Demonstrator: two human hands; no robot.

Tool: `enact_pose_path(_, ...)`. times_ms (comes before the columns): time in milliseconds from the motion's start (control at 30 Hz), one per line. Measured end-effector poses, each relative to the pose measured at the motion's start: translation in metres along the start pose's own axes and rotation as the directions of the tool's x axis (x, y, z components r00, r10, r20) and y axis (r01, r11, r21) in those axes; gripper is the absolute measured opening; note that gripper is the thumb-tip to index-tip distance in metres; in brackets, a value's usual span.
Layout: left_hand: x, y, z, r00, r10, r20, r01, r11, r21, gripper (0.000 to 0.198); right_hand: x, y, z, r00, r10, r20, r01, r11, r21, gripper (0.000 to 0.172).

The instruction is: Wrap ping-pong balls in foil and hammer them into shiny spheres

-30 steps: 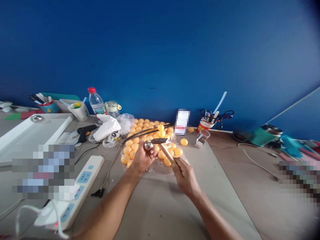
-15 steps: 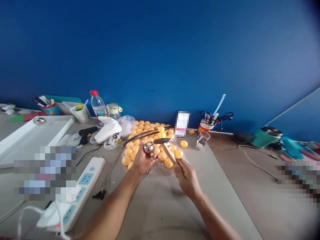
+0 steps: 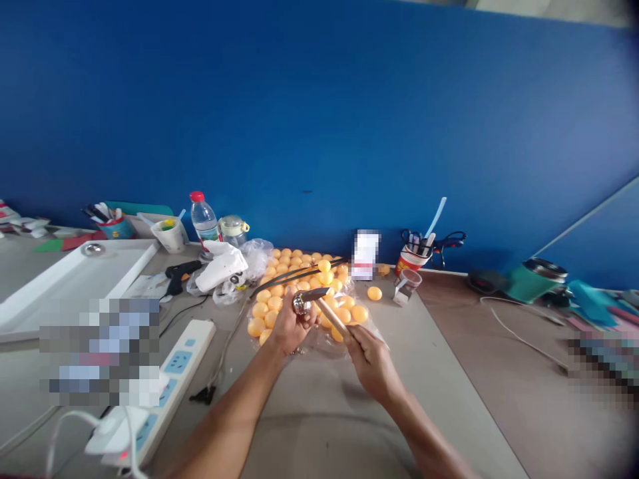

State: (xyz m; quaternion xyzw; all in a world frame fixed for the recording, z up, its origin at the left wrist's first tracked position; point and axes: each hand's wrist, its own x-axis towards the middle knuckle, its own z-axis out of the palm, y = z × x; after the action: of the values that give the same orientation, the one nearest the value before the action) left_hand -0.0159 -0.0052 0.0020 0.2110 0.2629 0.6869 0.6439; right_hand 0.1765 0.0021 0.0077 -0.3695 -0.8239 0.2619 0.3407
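Note:
My left hand (image 3: pixel 290 327) is closed around a small shiny metal ball (image 3: pixel 301 303), its upper part showing above the fingers. My right hand (image 3: pixel 370 356) grips the wooden handle of a hammer (image 3: pixel 333 315). The dark hammer head is right at the metal ball; whether they touch I cannot tell. Behind and beneath both hands lie many orange ping-pong balls (image 3: pixel 274 303) in clear plastic. A dark strap (image 3: pixel 284 276) runs across them. One loose orange ball (image 3: pixel 374 293) rests to the right.
A white power strip (image 3: pixel 177 362) with plugged cables lies left, near a glue gun (image 3: pixel 180 276) and a white tray (image 3: pixel 114 269). A water bottle (image 3: pixel 204 219), a red pen cup (image 3: pixel 412 258) and a clear plastic cup (image 3: pixel 408 283) stand toward the blue partition (image 3: pixel 319 133).
The hammer head has come closer to the metal ball, its head now tilted up on the right. The ball has turned slightly in my left hand. The view has shifted a little.

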Motion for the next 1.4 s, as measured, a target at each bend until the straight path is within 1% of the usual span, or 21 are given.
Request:
enact_pose_path(133,0.000,-0.001,-0.001,0.999,0.027,0.026,-0.027,1.000,0.009,0.057,0.000,0.000,0.001,1.000,0.008,-0.011,-0.007,1.000,0.029,0.027)
enact_pose_path(300,0.001,-0.002,-0.004,0.999,0.016,0.031,-0.018,0.999,0.052,0.059,0.000,0.000,0.002,1.000,0.010,0.012,-0.010,1.000,0.021,0.029)
enact_pose_path(467,0.000,-0.002,0.000,0.997,0.034,0.065,-0.036,0.999,0.025,0.055,0.000,0.002,0.002,0.999,0.020,-0.031,-0.018,0.998,0.056,0.030)
enact_pose_path(600,-0.002,-0.001,0.003,0.999,0.016,0.037,-0.016,1.000,0.011,0.053,0.002,0.002,0.000,0.999,0.016,-0.031,-0.015,0.999,0.044,0.030)
enact_pose_path(767,-0.001,-0.003,0.000,1.000,0.015,-0.002,-0.015,0.998,-0.065,0.041,0.005,0.004,-0.008,0.985,0.051,-0.166,-0.041,0.997,0.061,0.033)
enact_pose_path(900,0.003,-0.004,-0.010,1.000,-0.025,-0.015,0.022,0.987,-0.160,0.028,0.012,0.019,-0.013,0.959,0.034,-0.282,-0.036,0.999,-0.002,0.028)
enact_pose_path(967,0.004,-0.004,-0.013,1.000,-0.013,-0.013,0.010,0.984,-0.178,0.027,0.016,0.032,-0.013,0.947,0.059,-0.317,-0.075,0.996,-0.039,0.028)
enact_pose_path(1033,0.004,-0.003,-0.013,0.999,0.010,-0.041,-0.017,0.984,-0.178,0.030,0.019,0.046,-0.015,0.934,0.089,-0.347,-0.123,0.989,-0.078,0.029)
enact_pose_path(1133,0.003,-0.003,-0.010,0.996,0.041,-0.073,-0.050,0.990,-0.132,0.031,0.022,0.063,-0.018,0.915,0.128,-0.382,-0.197,0.969,-0.147,0.030)
enact_pose_path(1233,0.002,-0.004,-0.008,0.995,0.054,-0.085,-0.061,0.995,-0.080,0.029,0.024,0.071,-0.022,0.907,0.174,-0.385,-0.271,0.938,-0.215,0.031)
enact_pose_path(1400,0.004,-0.003,-0.008,0.990,0.086,-0.112,-0.091,0.995,-0.034,0.025,0.025,0.075,-0.024,0.895,0.256,-0.366,-0.372,0.881,-0.293,0.030)
